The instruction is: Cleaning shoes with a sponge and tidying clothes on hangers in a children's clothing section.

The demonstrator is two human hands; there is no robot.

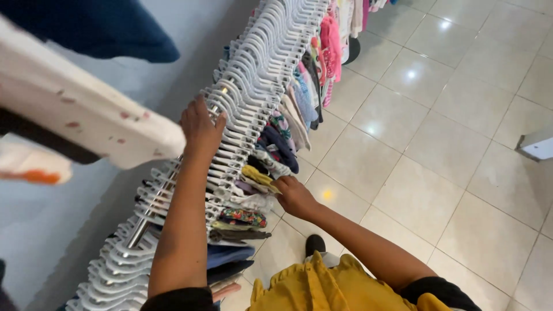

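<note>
A person stands at a metal rail (151,208) packed with white plastic hangers (253,75). The left hand (200,128) rests on the hanger tops, fingers curled over them, arm extended. The right hand (294,196) pinches a soft yellow garment (257,175) among colourful clothes hanging below, above glossy floor tiles (415,196).

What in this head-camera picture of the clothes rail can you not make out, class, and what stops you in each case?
- Right hand: fingertips buried among the hanging garments, so its grip is unclear.
- Metal rail: mostly covered by white hangers.
- Pale spotted cloth, upper left: blurred and cut off by the edge.
- White object: cut off by the right edge.
- Left hand: palm faces down on the hangers, unseen.
</note>
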